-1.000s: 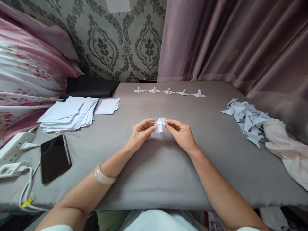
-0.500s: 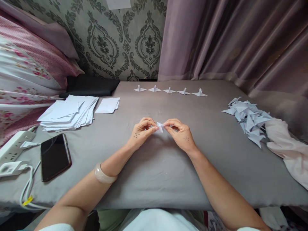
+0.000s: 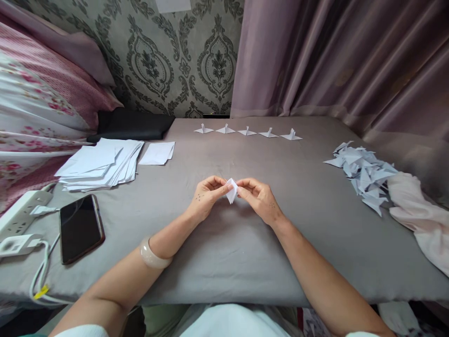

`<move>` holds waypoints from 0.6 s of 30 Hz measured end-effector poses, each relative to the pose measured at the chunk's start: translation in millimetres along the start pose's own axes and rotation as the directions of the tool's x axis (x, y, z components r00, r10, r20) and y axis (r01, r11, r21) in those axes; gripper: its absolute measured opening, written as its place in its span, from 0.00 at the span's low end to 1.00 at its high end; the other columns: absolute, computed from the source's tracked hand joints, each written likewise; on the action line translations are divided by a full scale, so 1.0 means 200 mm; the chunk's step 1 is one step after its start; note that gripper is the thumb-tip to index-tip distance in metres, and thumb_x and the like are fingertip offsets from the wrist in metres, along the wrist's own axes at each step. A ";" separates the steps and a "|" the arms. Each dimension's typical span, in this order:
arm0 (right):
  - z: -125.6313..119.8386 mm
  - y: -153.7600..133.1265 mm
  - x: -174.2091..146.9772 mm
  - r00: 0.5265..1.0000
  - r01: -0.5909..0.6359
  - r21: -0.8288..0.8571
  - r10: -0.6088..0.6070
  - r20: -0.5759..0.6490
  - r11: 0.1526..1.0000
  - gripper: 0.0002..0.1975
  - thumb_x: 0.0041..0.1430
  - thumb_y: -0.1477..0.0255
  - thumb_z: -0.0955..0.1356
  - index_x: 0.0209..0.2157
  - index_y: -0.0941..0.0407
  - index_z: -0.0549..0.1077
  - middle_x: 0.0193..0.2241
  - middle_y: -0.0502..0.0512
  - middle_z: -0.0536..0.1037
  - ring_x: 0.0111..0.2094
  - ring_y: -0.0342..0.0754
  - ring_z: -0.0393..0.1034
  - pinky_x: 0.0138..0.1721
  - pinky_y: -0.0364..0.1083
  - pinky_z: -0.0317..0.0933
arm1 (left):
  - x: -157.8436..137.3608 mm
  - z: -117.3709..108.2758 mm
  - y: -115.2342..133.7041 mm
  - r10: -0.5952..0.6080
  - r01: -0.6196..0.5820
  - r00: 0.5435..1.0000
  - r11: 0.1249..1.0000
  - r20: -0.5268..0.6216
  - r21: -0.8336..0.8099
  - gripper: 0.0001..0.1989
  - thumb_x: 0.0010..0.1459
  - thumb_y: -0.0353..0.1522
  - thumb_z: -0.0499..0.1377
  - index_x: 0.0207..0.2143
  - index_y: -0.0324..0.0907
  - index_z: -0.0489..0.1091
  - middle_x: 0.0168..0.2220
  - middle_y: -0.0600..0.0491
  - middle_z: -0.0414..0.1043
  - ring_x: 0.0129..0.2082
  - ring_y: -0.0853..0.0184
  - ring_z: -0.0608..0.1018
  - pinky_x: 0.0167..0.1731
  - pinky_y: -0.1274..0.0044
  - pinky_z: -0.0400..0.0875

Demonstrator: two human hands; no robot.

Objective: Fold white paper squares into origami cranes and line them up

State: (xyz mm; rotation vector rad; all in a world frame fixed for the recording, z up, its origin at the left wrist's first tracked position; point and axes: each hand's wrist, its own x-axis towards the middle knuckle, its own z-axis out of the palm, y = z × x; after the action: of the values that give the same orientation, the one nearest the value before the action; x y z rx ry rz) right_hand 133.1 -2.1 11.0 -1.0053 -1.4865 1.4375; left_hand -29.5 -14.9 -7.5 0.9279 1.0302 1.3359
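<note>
A small folded white paper (image 3: 231,192), shaped like a narrow diamond with a point toward me, is held up between both hands above the grey cloth (image 3: 224,262). My left hand (image 3: 209,195) pinches its left edge between thumb and fingers. On the opposite edge, my right hand (image 3: 258,196) grips it the same way. The fingertips behind the paper are partly hidden. Beyond the hands, several folded paper cranes (image 3: 247,131) stand in a row near the far edge of the table.
At left lie a stack of white paper sheets (image 3: 101,164), a smaller paper pile (image 3: 157,153), a phone (image 3: 81,229) and a power strip (image 3: 24,215) with cables. A heap of folded paper cranes (image 3: 366,171) and a pale cloth (image 3: 417,210) are at right.
The folded paper has turned from a wider shape to an upright diamond pointing toward me. Both hands have shifted their grip slightly around it.
</note>
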 end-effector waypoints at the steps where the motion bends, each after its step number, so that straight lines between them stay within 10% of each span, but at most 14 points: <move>1: 0.00 0.00 0.00 1.000 -0.001 -0.006 0.001 -0.018 1.000 0.09 0.51 0.65 0.71 0.33 0.54 0.73 0.32 0.53 0.78 0.36 0.47 0.73 0.42 0.47 0.65 | 0.00 0.00 0.00 0.009 -0.009 1.000 1.000 0.001 0.004 0.13 0.44 0.35 0.70 0.26 0.38 0.70 0.28 0.56 0.72 0.29 0.73 0.73 0.34 0.78 0.67; 18: -0.02 0.09 0.03 0.998 -0.027 -0.191 0.015 -0.066 0.981 0.12 0.54 0.65 0.70 0.39 0.53 0.70 0.29 0.50 0.79 0.30 0.45 0.72 0.37 0.47 0.65 | 0.01 -0.03 -0.02 -0.154 0.140 0.950 0.988 0.271 0.070 0.17 0.44 0.33 0.71 0.36 0.38 0.72 0.31 0.54 0.76 0.31 0.70 0.76 0.37 0.76 0.69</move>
State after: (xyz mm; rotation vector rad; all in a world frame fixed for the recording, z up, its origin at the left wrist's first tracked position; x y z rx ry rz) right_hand 135.8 5.5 -6.7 -1.1763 -1.5941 1.2813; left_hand -33.4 -14.2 -12.5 1.0224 0.9001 1.0274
